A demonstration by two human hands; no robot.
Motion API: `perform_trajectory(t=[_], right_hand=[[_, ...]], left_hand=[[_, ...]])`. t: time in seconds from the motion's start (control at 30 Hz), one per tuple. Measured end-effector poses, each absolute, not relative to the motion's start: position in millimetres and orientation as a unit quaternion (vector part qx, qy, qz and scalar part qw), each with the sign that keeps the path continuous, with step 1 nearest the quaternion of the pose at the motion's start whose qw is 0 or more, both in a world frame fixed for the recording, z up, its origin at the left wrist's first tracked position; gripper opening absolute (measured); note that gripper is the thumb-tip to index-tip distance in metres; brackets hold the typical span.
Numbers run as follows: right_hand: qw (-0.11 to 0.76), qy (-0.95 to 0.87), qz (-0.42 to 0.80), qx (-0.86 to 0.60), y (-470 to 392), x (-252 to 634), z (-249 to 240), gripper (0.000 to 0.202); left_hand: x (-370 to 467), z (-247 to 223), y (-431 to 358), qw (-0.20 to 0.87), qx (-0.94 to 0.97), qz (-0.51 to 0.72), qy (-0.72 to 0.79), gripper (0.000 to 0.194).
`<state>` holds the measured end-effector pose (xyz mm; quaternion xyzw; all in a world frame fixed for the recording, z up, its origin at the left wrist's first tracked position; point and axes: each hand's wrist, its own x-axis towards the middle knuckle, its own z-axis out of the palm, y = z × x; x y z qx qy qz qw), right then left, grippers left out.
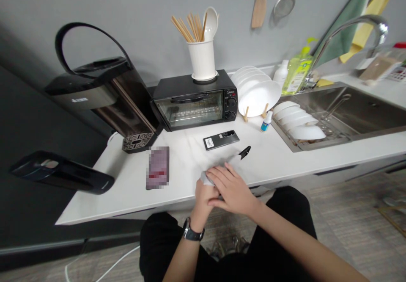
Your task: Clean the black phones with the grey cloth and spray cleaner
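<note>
Two hands are stacked at the counter's (184,163) front edge: pale grey item (207,178) is clasped in the left hand (205,195), with the right hand (233,191) laid over, probably for steadying; right's closure can't be told. Item looks cloth-like, mostly covered; black tip (245,152) is seen beyond, link unclear.

The right hand (234,193) lies partly over the left hand (206,194), its fingers (220,178) long and slightly bent, its thumb (217,203) set apart on the near side of them. The left hand curls beneath those fingers, its own fingertips hidden. Behind the fingers, the left forearm (183,258) runs steeply up, while the right forearm (292,235) slants away rightward.
</note>
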<state>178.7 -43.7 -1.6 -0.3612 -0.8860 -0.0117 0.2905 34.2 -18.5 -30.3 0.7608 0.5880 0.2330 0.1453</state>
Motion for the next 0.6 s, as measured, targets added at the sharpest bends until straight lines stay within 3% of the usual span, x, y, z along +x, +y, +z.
perform_trajectory(t=[0.23, 0.37, 0.5, 0.6], right_hand=[[0.284, -0.838, -0.06, -0.462, 13.7, 255.5, 11.1, 0.049], [0.301, -0.798, -0.047, -0.52, 26.7, 254.8, 17.1, 0.04], [0.354, -0.79, -0.041, -0.499, -0.8, 205.2, 7.5, 0.06], [0.33, -0.84, -0.012, -0.43, -31.8, 172.6, -1.1, 0.08]], left_hand=[[38.9, -6.9, -27.0, 0.171, 0.769, 0.27, 0.553, 0.033], [40.9, -3.7, -26.3, 0.169, 0.764, 0.27, 0.562, 0.035], [39.6, -9.4, -22.9, 0.17, 0.756, 0.248, 0.581, 0.031], [38.2, -16.0, -19.6, 0.166, 0.756, 0.193, 0.603, 0.025]])
